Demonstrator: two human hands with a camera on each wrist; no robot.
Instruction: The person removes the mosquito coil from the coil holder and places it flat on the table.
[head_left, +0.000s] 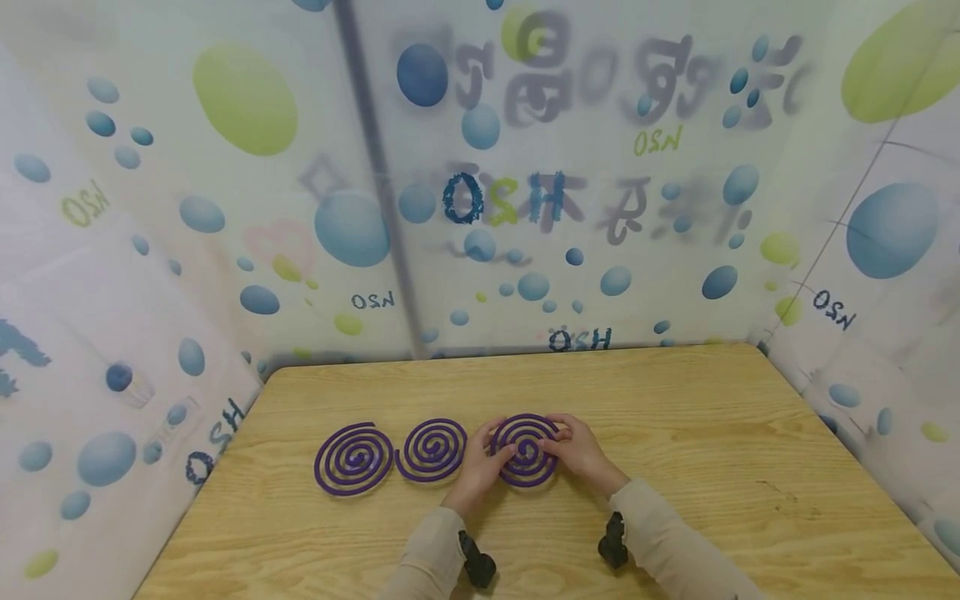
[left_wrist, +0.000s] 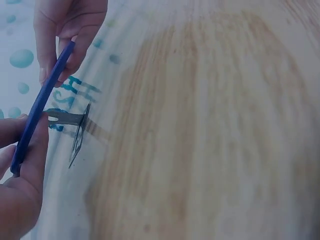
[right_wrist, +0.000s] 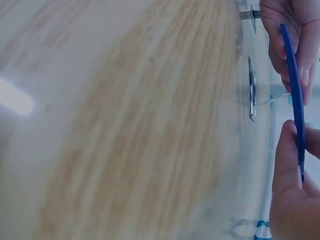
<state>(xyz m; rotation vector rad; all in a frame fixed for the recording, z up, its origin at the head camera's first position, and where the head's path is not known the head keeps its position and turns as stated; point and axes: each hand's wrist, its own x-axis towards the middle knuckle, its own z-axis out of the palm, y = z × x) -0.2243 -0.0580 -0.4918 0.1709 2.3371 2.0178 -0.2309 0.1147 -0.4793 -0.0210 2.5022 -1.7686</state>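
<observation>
Both hands hold a purple mosquito coil [head_left: 527,451] by its opposite sides. The left hand [head_left: 480,467] pinches its left side and the right hand [head_left: 581,454] its right side, thumbs lying over the top in the head view. Edge-on in the left wrist view, the coil [left_wrist: 40,107] is raised above the table and slanted. A small metal stand [left_wrist: 75,119] with a flat base rises beneath it, its prong close to the coil's underside. Seen from the right wrist, the stand's base [right_wrist: 252,92] is a thin plate, with a slim prong reaching toward the coil.
Two more purple coils, a middle one [head_left: 432,450] and a left one [head_left: 354,459], lie in a row to the left on the wooden table [head_left: 675,400]. Patterned fabric walls [head_left: 480,283] enclose the table's back and sides. Dark wrist devices [head_left: 478,567] sit beside both sleeves.
</observation>
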